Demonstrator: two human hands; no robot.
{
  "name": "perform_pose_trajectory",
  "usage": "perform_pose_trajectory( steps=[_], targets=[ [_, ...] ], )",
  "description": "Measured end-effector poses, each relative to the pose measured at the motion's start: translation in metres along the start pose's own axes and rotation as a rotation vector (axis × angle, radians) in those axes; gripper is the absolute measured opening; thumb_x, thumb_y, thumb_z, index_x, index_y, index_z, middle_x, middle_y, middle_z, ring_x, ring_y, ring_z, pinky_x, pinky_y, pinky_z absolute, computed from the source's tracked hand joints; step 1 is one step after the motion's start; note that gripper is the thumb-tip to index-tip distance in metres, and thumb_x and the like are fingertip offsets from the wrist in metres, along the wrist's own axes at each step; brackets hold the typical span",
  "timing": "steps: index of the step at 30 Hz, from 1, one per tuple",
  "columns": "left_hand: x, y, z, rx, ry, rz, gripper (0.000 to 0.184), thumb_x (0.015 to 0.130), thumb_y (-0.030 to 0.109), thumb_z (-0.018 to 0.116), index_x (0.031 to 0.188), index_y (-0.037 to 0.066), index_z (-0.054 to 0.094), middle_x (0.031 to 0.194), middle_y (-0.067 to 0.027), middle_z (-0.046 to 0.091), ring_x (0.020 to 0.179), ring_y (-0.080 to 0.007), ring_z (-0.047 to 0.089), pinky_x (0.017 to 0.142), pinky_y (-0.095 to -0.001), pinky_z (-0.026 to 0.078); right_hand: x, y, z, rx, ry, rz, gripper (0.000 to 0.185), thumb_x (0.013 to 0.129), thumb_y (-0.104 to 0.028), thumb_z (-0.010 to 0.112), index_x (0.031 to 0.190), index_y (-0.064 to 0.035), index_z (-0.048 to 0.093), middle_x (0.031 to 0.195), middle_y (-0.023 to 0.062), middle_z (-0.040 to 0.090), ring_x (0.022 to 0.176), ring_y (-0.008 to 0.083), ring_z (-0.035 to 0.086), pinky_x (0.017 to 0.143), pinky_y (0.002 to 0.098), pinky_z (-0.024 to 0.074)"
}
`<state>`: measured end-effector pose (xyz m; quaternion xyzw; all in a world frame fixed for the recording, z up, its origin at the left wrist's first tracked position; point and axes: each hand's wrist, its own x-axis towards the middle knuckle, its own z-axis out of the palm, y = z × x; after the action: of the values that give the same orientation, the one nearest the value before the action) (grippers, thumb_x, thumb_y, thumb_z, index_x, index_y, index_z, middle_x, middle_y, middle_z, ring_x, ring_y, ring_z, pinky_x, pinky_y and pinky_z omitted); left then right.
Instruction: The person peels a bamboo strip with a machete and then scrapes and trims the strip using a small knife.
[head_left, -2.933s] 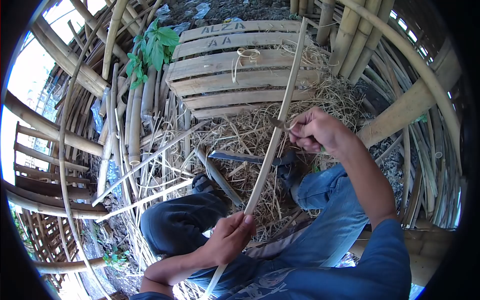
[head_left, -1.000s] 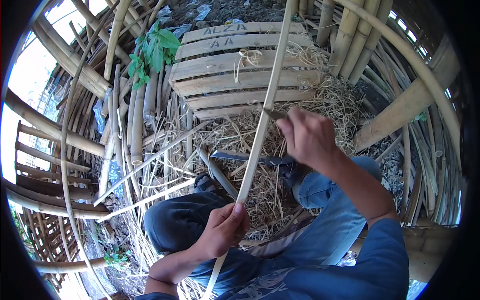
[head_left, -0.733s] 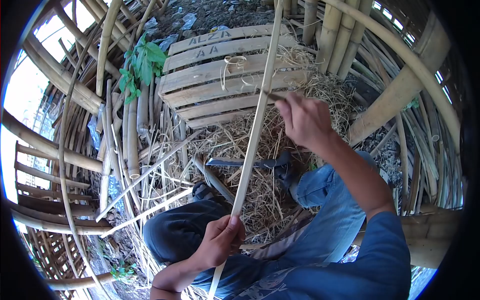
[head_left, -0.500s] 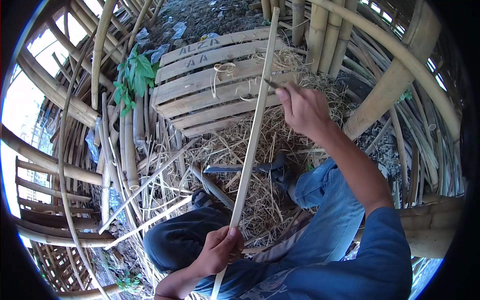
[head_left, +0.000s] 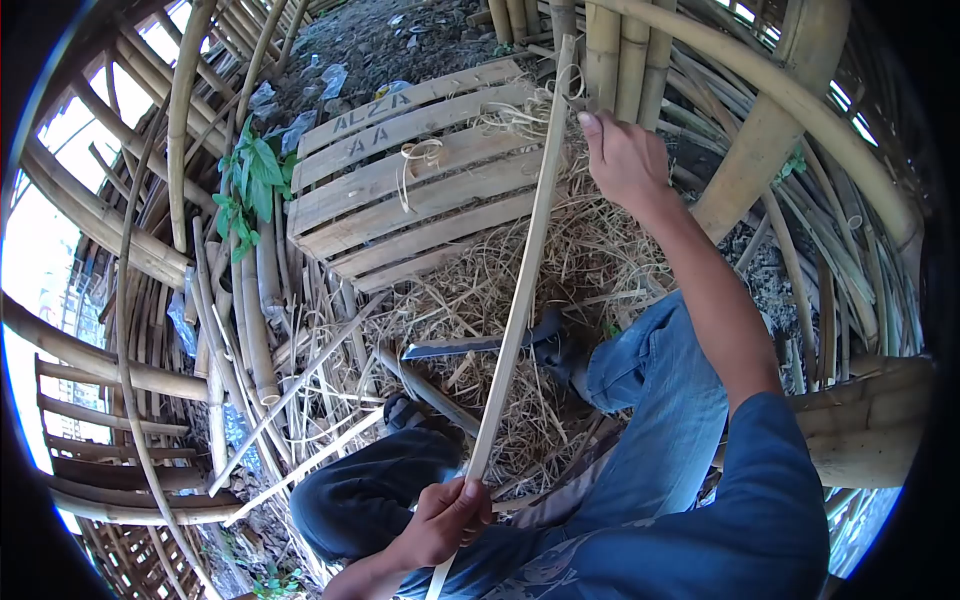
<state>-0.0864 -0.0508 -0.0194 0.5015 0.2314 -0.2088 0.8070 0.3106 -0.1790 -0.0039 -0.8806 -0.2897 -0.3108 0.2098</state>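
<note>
From the head camera: holding a long, pale bamboo strip (head_left: 528, 270) aslant, from the lap up past the right part of a slatted wooden crate (head_left: 370, 225) stencilled ALZA. Clamping it near the lap with the left hand (head_left: 445, 520), fingers wrapped round, thumb laid on the strip, forearm low at the bottom edge. Reaching well forward with the right arm, elbow only slightly bent, forearm slanting up and inward. Gripping a small, mostly hidden knife (head_left: 576, 101) in the right hand (head_left: 632, 168), fingers curled, thumb extended towards the strip's upper end, near a thin curled shaving (head_left: 570, 80). Hands well apart, above a machete (head_left: 450, 349) near the feet.
</note>
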Motion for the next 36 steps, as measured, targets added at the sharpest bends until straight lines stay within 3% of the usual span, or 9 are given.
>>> perform_pose_trajectory(
  steps=[11, 13, 16, 17, 19, 26, 28, 31, 36],
  targets=[
    [-0.005, -0.003, -0.001, 0.023, -0.023, -0.032, 0.038, 0.098, 0.031, 0.034, 0.077, 0.003, 0.049, 0.056, 0.0035, 0.035, 0.048, -0.0056, 0.031, 0.045, -0.0226, 0.026, 0.015, 0.023, 0.004, -0.110, -0.082, 0.174, 0.050, 0.096, -0.040, 0.027, 0.083, -0.0044, 0.059, 0.064, 0.0199, 0.062, 0.062, 0.0376, 0.062, 0.057, 0.0463, 0.0503],
    [-0.009, -0.005, -0.001, 0.009, -0.027, -0.054, 0.038, 0.098, 0.032, 0.035, 0.077, 0.004, 0.049, 0.056, 0.0035, 0.036, 0.049, -0.0056, 0.032, 0.045, -0.0227, 0.027, 0.024, 0.030, 0.002, -0.093, -0.244, 0.403, 0.053, 0.097, -0.039, 0.023, 0.087, -0.0029, 0.061, 0.073, 0.0234, 0.062, 0.071, 0.0397, 0.062, 0.064, 0.0503, 0.0482],
    [-0.017, -0.001, 0.011, 0.364, -0.083, 0.021, 0.039, 0.097, 0.034, 0.038, 0.076, 0.005, 0.052, 0.057, 0.0037, 0.039, 0.054, -0.0049, 0.037, 0.049, -0.0216, 0.029, 0.021, 0.090, 0.014, -0.084, -0.216, 0.633, 0.057, 0.095, -0.042, 0.023, 0.088, -0.0014, 0.063, 0.086, 0.0233, 0.063, 0.086, 0.0425, 0.059, 0.077, 0.0496, 0.0464],
    [-0.016, -0.001, 0.006, 0.368, -0.076, 0.022, 0.039, 0.097, 0.034, 0.038, 0.076, 0.005, 0.052, 0.057, 0.0037, 0.039, 0.054, -0.0049, 0.037, 0.049, -0.0216, 0.029, 0.020, 0.110, 0.020, -0.160, -0.309, 0.675, 0.056, 0.094, -0.043, 0.023, 0.095, -0.0039, 0.064, 0.096, 0.0217, 0.063, 0.096, 0.0367, 0.059, 0.082, 0.0460, 0.0467],
    [-0.004, -0.008, -0.004, 0.128, 0.194, -0.111, 0.039, 0.097, 0.034, 0.037, 0.076, 0.004, 0.053, 0.057, 0.0037, 0.039, 0.051, -0.0049, 0.035, 0.047, -0.0212, 0.028, 0.015, 0.114, 0.024, -0.194, -0.346, 0.650, 0.058, 0.094, -0.044, 0.023, 0.093, -0.0023, 0.064, 0.095, 0.0233, 0.062, 0.096, 0.0375, 0.059, 0.081, 0.0471, 0.0464],
    [0.005, -0.004, -0.007, -0.038, 0.161, -0.041, 0.041, 0.097, 0.035, 0.036, 0.075, 0.002, 0.048, 0.052, 0.0033, 0.031, 0.042, -0.0047, 0.024, 0.039, -0.0221, 0.019, 0.001, 0.015, -0.016, 0.022, -0.129, 0.322, 0.054, 0.095, -0.043, 0.028, 0.085, -0.0021, 0.062, 0.071, 0.0184, 0.063, 0.073, 0.0369, 0.063, 0.067, 0.0468, 0.0489],
    [0.008, -0.005, -0.006, -0.005, 0.171, -0.054, 0.042, 0.097, 0.036, 0.036, 0.075, 0.002, 0.048, 0.052, 0.0035, 0.030, 0.042, -0.0047, 0.024, 0.039, -0.0221, 0.018, -0.004, 0.003, -0.022, -0.049, -0.075, -0.144, 0.045, 0.094, -0.040, 0.037, 0.082, -0.0043, 0.062, 0.062, 0.0128, 0.062, 0.061, 0.0327, 0.062, 0.058, 0.0426, 0.0492],
    [0.009, -0.005, -0.005, 0.005, 0.173, -0.068, 0.042, 0.097, 0.037, 0.036, 0.075, 0.003, 0.048, 0.052, 0.0035, 0.031, 0.042, -0.0047, 0.024, 0.039, -0.0223, 0.018, 0.007, 0.013, -0.021, -0.347, -0.348, 0.010, 0.039, 0.092, -0.038, 0.044, 0.082, -0.0048, 0.062, 0.062, 0.0110, 0.062, 0.056, 0.0288, 0.062, 0.054, 0.0397, 0.0481],
    [0.013, -0.004, -0.008, -0.020, 0.205, -0.025, 0.043, 0.097, 0.039, 0.035, 0.075, 0.003, 0.049, 0.053, 0.0030, 0.033, 0.042, -0.0049, 0.024, 0.039, -0.0215, 0.019, -0.005, 0.015, -0.028, -0.323, -0.412, -0.005, 0.041, 0.093, -0.037, 0.041, 0.083, -0.0014, 0.060, 0.062, 0.0137, 0.062, 0.059, 0.0284, 0.062, 0.054, 0.0402, 0.0476]
  ],
)
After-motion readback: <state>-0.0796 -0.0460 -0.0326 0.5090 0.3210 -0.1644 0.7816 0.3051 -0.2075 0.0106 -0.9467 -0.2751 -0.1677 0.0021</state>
